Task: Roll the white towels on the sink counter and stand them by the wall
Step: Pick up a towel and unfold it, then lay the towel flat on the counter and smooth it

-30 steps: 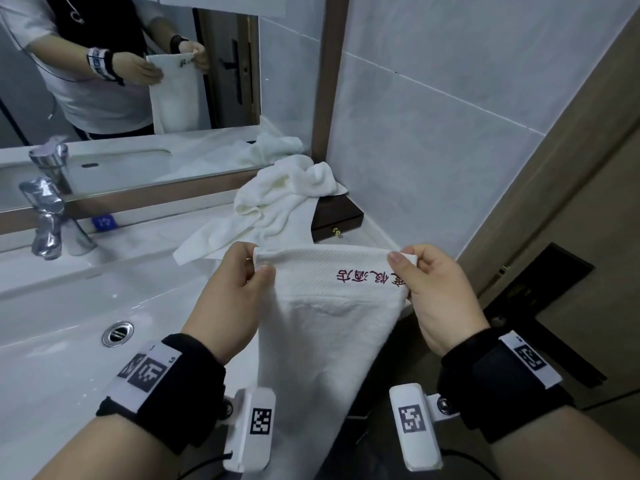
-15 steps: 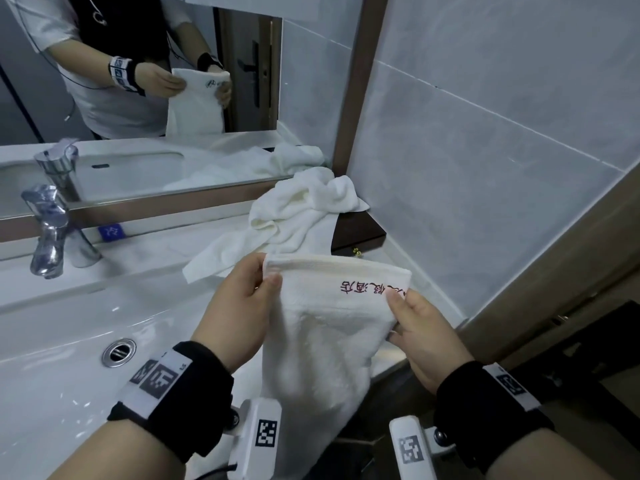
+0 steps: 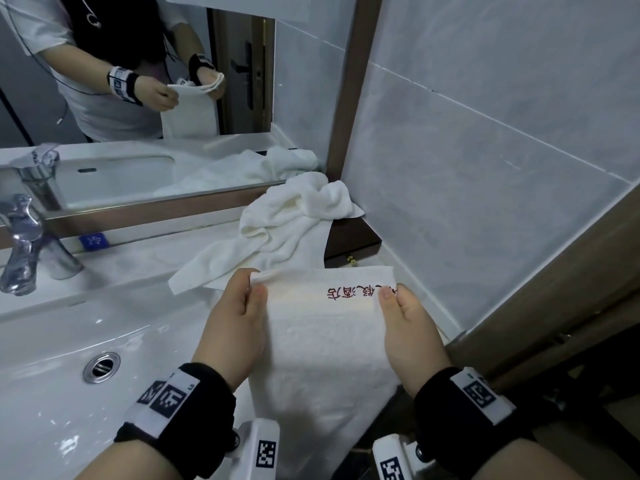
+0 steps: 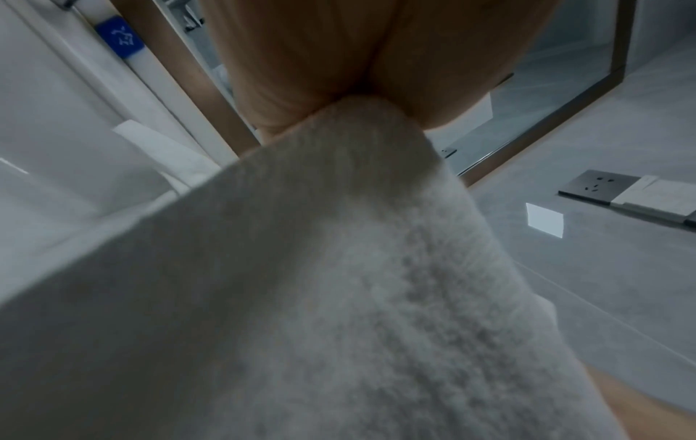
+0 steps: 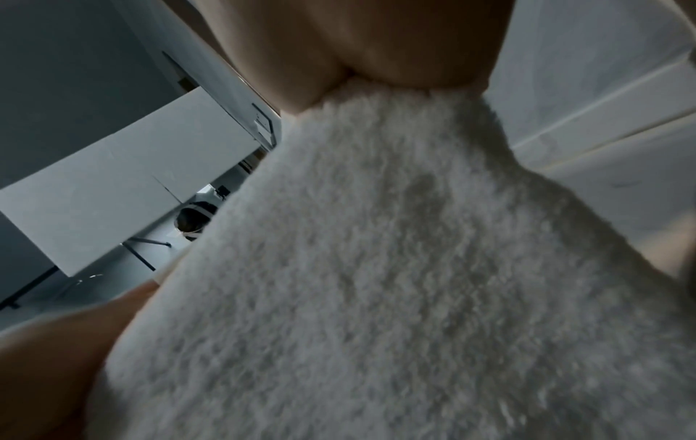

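Observation:
A white towel point(image 3: 322, 344) with red embroidered characters hangs folded in front of me, over the counter's front edge. My left hand point(image 3: 254, 289) pinches its top left corner and my right hand point(image 3: 391, 294) pinches the top edge near the right end. In each wrist view the terry cloth point(image 4: 339, 282) point(image 5: 395, 268) fills the frame below the pinching fingers point(image 4: 301, 74) point(image 5: 357, 44). A second white towel point(image 3: 287, 223) lies crumpled on the counter in the corner by the wall.
The white sink basin point(image 3: 52, 358) with its drain point(image 3: 101, 367) lies to the left. A chrome tap point(image 3: 24, 244) stands at the back left below the mirror point(image 3: 138, 98). A dark wooden box point(image 3: 349, 242) sits under the crumpled towel against the tiled wall point(image 3: 485, 185).
My right hand has slid inward along the towel's top edge, narrowing the span between my hands. The view has tilted further toward the counter.

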`<state>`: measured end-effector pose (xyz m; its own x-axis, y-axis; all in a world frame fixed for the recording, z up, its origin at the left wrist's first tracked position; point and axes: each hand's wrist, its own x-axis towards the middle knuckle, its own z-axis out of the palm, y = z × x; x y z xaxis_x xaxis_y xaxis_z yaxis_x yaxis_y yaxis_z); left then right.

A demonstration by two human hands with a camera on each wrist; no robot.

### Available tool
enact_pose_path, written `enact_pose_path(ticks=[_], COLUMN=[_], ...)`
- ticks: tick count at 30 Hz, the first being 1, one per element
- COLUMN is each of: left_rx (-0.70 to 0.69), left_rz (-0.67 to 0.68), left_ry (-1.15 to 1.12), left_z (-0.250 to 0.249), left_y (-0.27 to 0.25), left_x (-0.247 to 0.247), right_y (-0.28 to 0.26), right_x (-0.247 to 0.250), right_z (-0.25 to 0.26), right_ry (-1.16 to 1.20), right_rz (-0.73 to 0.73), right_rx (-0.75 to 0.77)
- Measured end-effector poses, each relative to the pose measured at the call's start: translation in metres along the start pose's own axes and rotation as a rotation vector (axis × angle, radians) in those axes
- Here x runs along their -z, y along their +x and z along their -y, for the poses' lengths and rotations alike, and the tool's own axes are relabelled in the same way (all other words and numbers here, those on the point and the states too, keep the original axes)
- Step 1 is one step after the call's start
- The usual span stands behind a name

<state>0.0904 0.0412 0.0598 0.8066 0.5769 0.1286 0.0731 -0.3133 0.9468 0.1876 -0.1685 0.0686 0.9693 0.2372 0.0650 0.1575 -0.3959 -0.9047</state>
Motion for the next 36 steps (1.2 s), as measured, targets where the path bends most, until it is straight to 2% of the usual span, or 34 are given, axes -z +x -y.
enact_pose_path(ticks=[7,11,15,23,30,36], left_rx=[0.202,0.319,0.348,0.372,0.356,0.465], left_rz=[-0.063,0.019,0.039,-0.119,-0.193,-0.242], left_ry=[0.045,-0.085,-0.149,0.092,0.153,0.115], left_z=[0.01,0.017,0.027,0.054,0.073,0.09], left_y=[-0.016,-0.03,-0.049,-0.081,-0.089,-0.082], left_x=[-0.007,-0.005,-0.006,-0.016,-0.021,-0.022], right_y=[-0.003,-0.005,-0.006,-0.017,-0.009,0.007], right_x=[-0.001,-0.004,-0.007,-0.016,-0.03,-0.038], right_z=[-0.016,-0.032,-0.049,-0.071,-0.086,-0.093], right_ry=[0.033,0.043,0.057,0.076,-0.002,-0.04], right_rz=[0.096,0.1,0.128,0.251,0.301,0.31], right_rx=[-0.084,-0.08,-0.106,-0.13,-0.094,-0.144])
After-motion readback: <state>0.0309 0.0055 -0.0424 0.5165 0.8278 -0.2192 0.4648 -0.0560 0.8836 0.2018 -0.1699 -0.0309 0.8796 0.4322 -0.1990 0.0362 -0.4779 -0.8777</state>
